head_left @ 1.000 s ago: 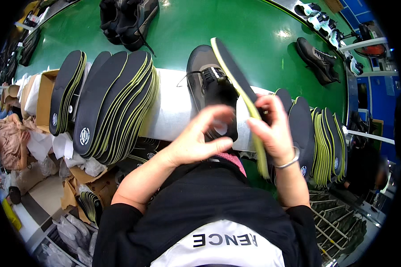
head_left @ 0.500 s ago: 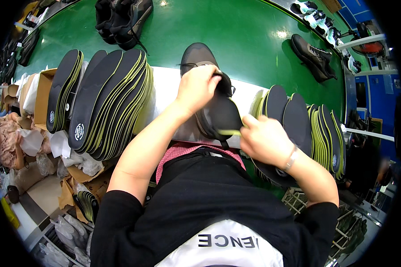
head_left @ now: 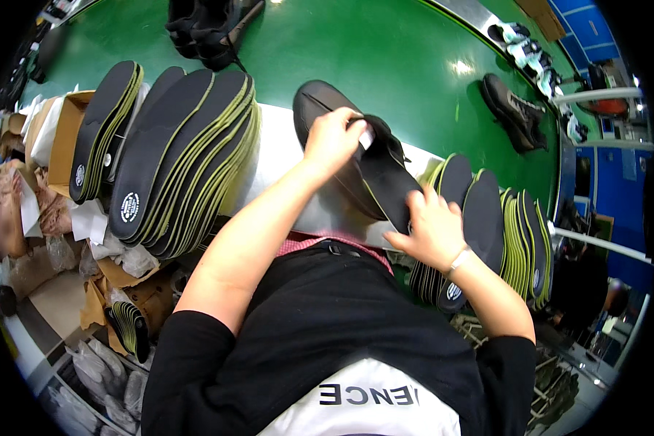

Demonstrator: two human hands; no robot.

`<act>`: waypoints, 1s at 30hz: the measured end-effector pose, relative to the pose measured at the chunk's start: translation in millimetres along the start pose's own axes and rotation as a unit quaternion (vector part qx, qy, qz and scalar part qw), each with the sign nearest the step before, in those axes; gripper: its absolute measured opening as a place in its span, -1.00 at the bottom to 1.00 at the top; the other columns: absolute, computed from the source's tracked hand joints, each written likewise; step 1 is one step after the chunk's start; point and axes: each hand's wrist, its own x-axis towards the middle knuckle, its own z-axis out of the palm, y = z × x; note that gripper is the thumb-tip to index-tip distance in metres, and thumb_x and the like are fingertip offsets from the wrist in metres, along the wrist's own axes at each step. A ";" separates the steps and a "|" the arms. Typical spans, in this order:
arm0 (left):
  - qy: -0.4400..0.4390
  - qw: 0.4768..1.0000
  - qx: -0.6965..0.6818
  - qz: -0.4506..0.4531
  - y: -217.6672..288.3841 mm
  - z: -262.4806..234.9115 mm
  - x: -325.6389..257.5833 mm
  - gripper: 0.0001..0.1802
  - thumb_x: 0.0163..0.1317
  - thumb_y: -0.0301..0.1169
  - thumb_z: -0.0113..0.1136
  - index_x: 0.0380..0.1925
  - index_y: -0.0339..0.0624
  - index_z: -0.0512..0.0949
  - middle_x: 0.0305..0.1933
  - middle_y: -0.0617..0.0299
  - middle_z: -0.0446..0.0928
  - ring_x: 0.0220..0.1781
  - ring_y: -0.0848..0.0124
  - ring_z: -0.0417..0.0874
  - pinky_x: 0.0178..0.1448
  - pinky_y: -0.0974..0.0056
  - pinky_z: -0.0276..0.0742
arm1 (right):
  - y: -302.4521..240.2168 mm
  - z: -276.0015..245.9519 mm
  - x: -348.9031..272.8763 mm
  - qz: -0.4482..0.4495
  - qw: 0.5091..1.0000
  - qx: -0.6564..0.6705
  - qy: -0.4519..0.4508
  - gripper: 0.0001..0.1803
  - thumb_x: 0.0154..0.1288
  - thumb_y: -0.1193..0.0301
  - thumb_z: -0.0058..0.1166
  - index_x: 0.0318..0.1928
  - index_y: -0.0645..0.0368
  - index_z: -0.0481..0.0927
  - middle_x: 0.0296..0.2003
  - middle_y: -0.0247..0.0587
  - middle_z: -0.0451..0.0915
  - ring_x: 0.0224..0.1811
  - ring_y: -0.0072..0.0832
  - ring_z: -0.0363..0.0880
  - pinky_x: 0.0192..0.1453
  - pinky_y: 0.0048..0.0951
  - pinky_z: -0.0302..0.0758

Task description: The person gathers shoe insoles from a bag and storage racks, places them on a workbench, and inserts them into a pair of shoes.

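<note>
A dark brown-black shoe (head_left: 314, 99) lies tilted on the metal plate in front of me, toe pointing away. My left hand (head_left: 333, 144) is closed on its upper at the opening, by the tongue. A black insole (head_left: 382, 178) with a yellow-green edge reaches into the opening; its front part is hidden inside. My right hand (head_left: 436, 229) has thumb and fingers around the insole's near end, which sticks out toward me.
Tall insole stacks stand left (head_left: 174, 152) and right (head_left: 483, 218) of the metal plate (head_left: 269, 174). Dark shoes (head_left: 211, 33) sit on the green table (head_left: 356, 43), with another shoe (head_left: 512, 109) at right. A cardboard box (head_left: 64, 149) is left.
The shoe has tilted, its heel end swinging right. The insole now lies more in line with the opening, and my right hand has shifted slightly around its near end.
</note>
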 end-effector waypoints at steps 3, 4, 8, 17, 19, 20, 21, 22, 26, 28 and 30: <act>0.017 1.000 0.025 0.009 -2.7 -9.6 -5.1 -0.73 0.00 -0.31 0.04 -0.38 -0.28 0.51 -0.37 -0.05 0.51 -0.28 0.09 0.54 -0.18 0.16 0.43 | 2.1 -9.3 -2.2 -0.046 0.997 0.048 0.040 -0.65 -0.12 0.10 0.04 -0.48 0.14 0.43 -0.50 -0.12 0.42 -0.46 -0.21 0.48 -0.44 -0.27 0.42; 0.008 1.000 0.024 0.009 2.0 -3.7 -5.5 -0.73 0.00 -0.30 0.03 -0.38 -0.27 0.51 -0.37 -0.06 0.51 -0.26 0.07 0.53 -0.15 0.14 0.42 | 5.1 -8.1 -3.1 -0.056 0.996 0.033 0.067 -0.73 -0.09 0.16 0.03 -0.57 0.10 0.44 -0.56 -0.17 0.41 -0.50 -0.24 0.48 -0.47 -0.27 0.41; -0.021 0.999 0.043 -0.011 16.9 -0.2 -11.0 -0.76 0.00 -0.30 0.02 -0.43 -0.24 0.51 -0.35 -0.01 0.50 -0.28 0.06 0.52 -0.17 0.13 0.42 | -1.2 7.5 18.2 -0.112 0.986 -0.003 0.122 -0.77 -0.08 0.25 0.04 -0.66 0.13 0.46 -0.59 -0.13 0.40 -0.55 -0.22 0.46 -0.51 -0.26 0.40; 0.005 1.000 0.031 -0.001 15.4 1.0 -10.0 -0.78 0.00 -0.31 0.02 -0.44 -0.22 0.52 -0.39 0.01 0.51 -0.31 0.09 0.53 -0.22 0.16 0.44 | -5.9 45.3 78.4 -0.167 0.983 -0.055 0.059 -0.87 -0.12 0.42 -0.05 -0.52 0.17 0.51 -0.47 -0.02 0.43 -0.43 -0.21 0.49 -0.34 -0.27 0.45; 0.030 0.999 0.032 0.026 -1.7 -0.1 -4.9 -0.75 -0.02 -0.29 0.03 -0.43 -0.24 0.52 -0.41 -0.03 0.51 -0.32 0.09 0.54 -0.22 0.16 0.44 | -10.8 47.8 90.8 -0.166 0.985 -0.042 0.021 -0.86 -0.11 0.40 -0.05 -0.51 0.17 0.53 -0.46 0.00 0.44 -0.41 -0.20 0.50 -0.30 -0.27 0.45; 0.043 0.998 0.015 0.038 -4.5 1.2 -4.7 -0.74 -0.02 -0.28 0.03 -0.43 -0.25 0.51 -0.43 -0.06 0.50 -0.33 0.05 0.53 -0.22 0.12 0.43 | -10.7 46.8 93.2 -0.162 0.986 -0.044 -0.002 -0.84 -0.10 0.38 -0.05 -0.50 0.18 0.54 -0.45 0.02 0.46 -0.39 -0.19 0.50 -0.28 -0.27 0.46; 0.028 0.999 0.008 0.028 -4.5 2.4 -4.3 -0.73 -0.02 -0.27 0.04 -0.41 -0.26 0.51 -0.41 -0.06 0.50 -0.32 0.07 0.53 -0.21 0.14 0.43 | -11.5 43.3 95.3 -0.147 0.987 -0.043 -0.045 -0.80 -0.07 0.34 -0.04 -0.48 0.19 0.55 -0.41 0.05 0.47 -0.34 -0.19 0.51 -0.24 -0.27 0.45; 0.019 1.000 0.006 0.024 -0.9 2.3 -2.8 -0.71 -0.01 -0.27 0.04 -0.38 -0.27 0.50 -0.39 -0.06 0.50 -0.30 0.08 0.53 -0.20 0.17 0.43 | -10.9 34.8 98.3 -0.136 0.987 -0.041 -0.079 -0.76 -0.05 0.31 -0.04 -0.45 0.20 0.57 -0.38 0.08 0.49 -0.29 -0.19 0.51 -0.20 -0.28 0.45; -0.019 1.000 -0.009 -0.006 11.2 4.9 -6.8 -0.74 0.03 -0.38 0.05 -0.30 -0.32 0.49 -0.35 0.08 0.55 -0.29 0.44 0.54 -0.15 0.38 0.40 | 10.0 10.1 108.9 -0.211 0.934 -0.021 -0.288 -0.66 -0.05 0.30 -0.02 -0.33 0.32 0.55 -0.25 0.14 0.49 -0.13 -0.13 0.44 -0.03 -0.30 0.39; -0.026 0.999 -0.022 0.003 10.4 3.7 -6.2 -0.75 0.03 -0.39 0.05 -0.31 -0.32 0.49 -0.36 0.09 0.55 -0.30 0.44 0.54 -0.17 0.38 0.40 | 10.2 11.2 108.0 -0.212 0.932 -0.064 -0.286 -0.70 -0.08 0.36 -0.01 -0.33 0.30 0.56 -0.27 0.11 0.50 -0.13 -0.15 0.45 -0.04 -0.32 0.40; -0.006 0.999 -0.033 -0.002 6.3 2.6 -9.2 -0.74 0.02 -0.34 0.05 -0.34 -0.29 0.50 -0.38 0.02 0.53 -0.32 0.29 0.55 -0.20 0.31 0.42 | -3.7 25.5 100.3 -0.186 0.961 -0.098 -0.177 -0.77 -0.11 0.41 0.00 -0.37 0.22 0.57 -0.32 0.02 0.52 -0.14 -0.20 0.47 -0.08 -0.35 0.43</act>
